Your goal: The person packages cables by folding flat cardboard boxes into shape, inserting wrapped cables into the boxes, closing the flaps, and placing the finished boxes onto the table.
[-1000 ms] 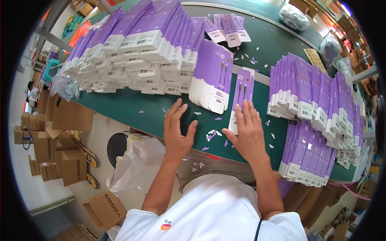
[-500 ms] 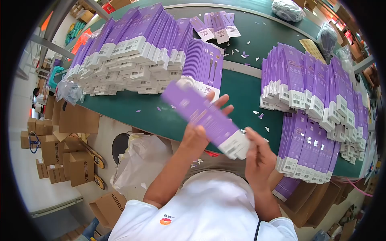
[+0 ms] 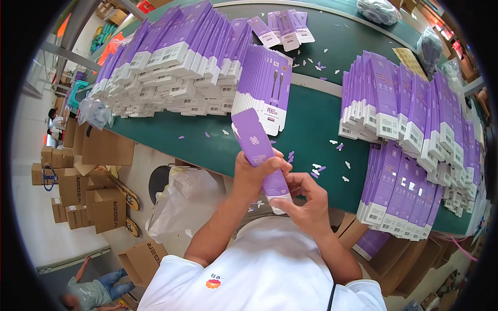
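Observation:
Both hands hold a purple and white cardboard packaging box (image 3: 252,136) in front of my chest, tilted with its purple end pointing away. My left hand (image 3: 254,173) wraps around its middle with the thumb across the top face. At the near white end, my right hand (image 3: 307,199) grips between thumb and fingers. Whether the box is flat or partly unfolded I cannot tell. Just beyond lies a fanned stack of flat boxes (image 3: 271,88) printed with a cable picture.
Large piles of purple boxes stand at the left (image 3: 171,52) and right (image 3: 410,114) of the green table (image 3: 207,150). Small paper scraps (image 3: 316,168) are scattered about. A white plastic bag (image 3: 181,202) hangs below the edge. Brown cartons (image 3: 106,207) and another person (image 3: 93,290) are on the left.
The box has turned from a slant to nearly upright in view and looks narrower. My left fingers have closed around it, and my right hand has shifted left. A person has appeared at lower left.

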The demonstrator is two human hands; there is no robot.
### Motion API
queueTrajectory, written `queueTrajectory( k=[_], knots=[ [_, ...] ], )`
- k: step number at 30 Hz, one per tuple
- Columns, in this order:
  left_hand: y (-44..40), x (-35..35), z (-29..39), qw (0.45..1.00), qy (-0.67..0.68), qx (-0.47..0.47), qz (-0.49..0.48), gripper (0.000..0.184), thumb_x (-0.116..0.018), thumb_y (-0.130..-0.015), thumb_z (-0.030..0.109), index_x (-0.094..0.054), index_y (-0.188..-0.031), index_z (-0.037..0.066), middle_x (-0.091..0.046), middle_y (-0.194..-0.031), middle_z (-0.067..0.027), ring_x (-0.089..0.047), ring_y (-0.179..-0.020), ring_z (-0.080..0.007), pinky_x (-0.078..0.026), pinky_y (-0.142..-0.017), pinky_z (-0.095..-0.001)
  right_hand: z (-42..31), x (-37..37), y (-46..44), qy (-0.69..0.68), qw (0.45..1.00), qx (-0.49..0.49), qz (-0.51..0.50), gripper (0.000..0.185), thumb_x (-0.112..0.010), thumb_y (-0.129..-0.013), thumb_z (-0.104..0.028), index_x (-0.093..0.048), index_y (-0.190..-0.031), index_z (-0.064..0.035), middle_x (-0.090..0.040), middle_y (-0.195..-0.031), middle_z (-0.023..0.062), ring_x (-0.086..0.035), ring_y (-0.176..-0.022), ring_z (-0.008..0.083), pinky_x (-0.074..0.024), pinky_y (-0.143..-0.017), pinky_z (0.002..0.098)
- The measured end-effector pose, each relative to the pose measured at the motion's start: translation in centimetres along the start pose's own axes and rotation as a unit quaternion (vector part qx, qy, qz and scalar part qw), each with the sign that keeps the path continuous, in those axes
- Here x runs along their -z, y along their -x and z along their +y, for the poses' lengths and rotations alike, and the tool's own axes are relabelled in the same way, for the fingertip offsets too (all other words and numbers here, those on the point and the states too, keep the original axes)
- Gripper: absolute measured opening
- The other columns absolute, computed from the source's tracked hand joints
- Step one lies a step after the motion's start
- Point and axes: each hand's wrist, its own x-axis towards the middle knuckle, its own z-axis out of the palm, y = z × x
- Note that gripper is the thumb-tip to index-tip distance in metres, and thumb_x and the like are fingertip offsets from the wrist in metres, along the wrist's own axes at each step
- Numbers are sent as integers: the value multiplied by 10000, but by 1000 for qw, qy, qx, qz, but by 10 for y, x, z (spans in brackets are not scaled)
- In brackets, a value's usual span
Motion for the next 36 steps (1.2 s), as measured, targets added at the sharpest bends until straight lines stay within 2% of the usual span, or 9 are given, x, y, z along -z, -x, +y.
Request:
queueTrajectory(
  k=[2,5,8,11,14,20,27,33,36],
  knots=[
    [5,-14,-2,994,-80,-29,62,370,-936,-961,263,-758,-1173,18,-825,-976,-144,-836,-821,-259,-698,-676,-363,2,-5,-3,-29,998,-48,14,321,-930,-937,-117,-749,-1168,15,-815,-1033,72,-761,-920,108,-603,-792,281],
    [7,-18,-6,991,-87,-97,43,322,-803,-1082,271,-767,-1209,-22,-839,-961,-155,-832,-848,-224,-707,-739,-357,20,-7,-2,-97,992,-79,19,251,-908,-967,-106,-739,-1114,8,-787,-946,21,-719,-852,60,-578,-750,249],
    [9,-32,14,996,29,-62,52,478,-674,-1146,466,-764,-1177,-2,-823,-972,-158,-830,-789,-241,-703,-691,-371,19,-9,-3,-180,979,-95,1,177,-881,-998,-95,-733,-1041,-7,-749,-878,-16,-662,-791,23,-542,-703,229],
    [10,-24,11,987,-95,-81,100,604,-530,-1191,542,-746,-1256,-18,-823,-974,-162,-828,-766,-242,-701,-676,-371,23,-11,-1,-146,987,-73,-2,154,-865,-1013,-82,-731,-968,-22,-738,-860,-20,-628,-753,13,-506,-659,230],
    [11,-18,7,996,-32,-57,64,686,-544,-1166,604,-701,-1388,-26,-820,-1091,-190,-821,-870,-222,-692,-741,-374,27,-11,2,-152,986,-74,8,162,-868,-1009,-72,-734,-931,-24,-741,-849,-15,-614,-721,15,-475,-626,238],
    [2,0,6,969,133,-62,-200,1082,-783,-943,763,-524,-1589,-66,-772,-1237,-189,-751,-1130,-203,-674,-914,-382,23,-5,5,-270,955,-115,-49,145,-876,-990,-46,-741,-940,-20,-778,-859,21,-679,-744,36,-520,-655,225],
    [4,7,2,972,101,-94,-190,1214,-834,-767,861,-567,-1561,-18,-756,-1106,-116,-744,-1023,-204,-638,-890,-336,29,4,2,-305,937,-117,-121,131,-872,-989,-29,-744,-968,-17,-808,-927,58,-720,-785,51,-558,-683,230],
    [9,12,23,989,-3,-38,-139,1237,-965,-691,738,-573,-1548,-64,-801,-1102,-147,-794,-1026,-217,-660,-863,-325,15,4,-2,-139,983,-89,-81,220,-899,-975,-83,-750,-1106,11,-817,-1040,96,-758,-904,111,-592,-763,260],
    [10,13,26,990,-26,-25,-137,1281,-993,-673,691,-534,-1588,-79,-802,-1183,-190,-806,-1051,-239,-666,-854,-345,-13,12,-12,93,984,143,44,261,-881,-980,-117,-764,-1182,1,-770,-1290,193,-776,-1073,220,-618,-851,327]
  ],
)
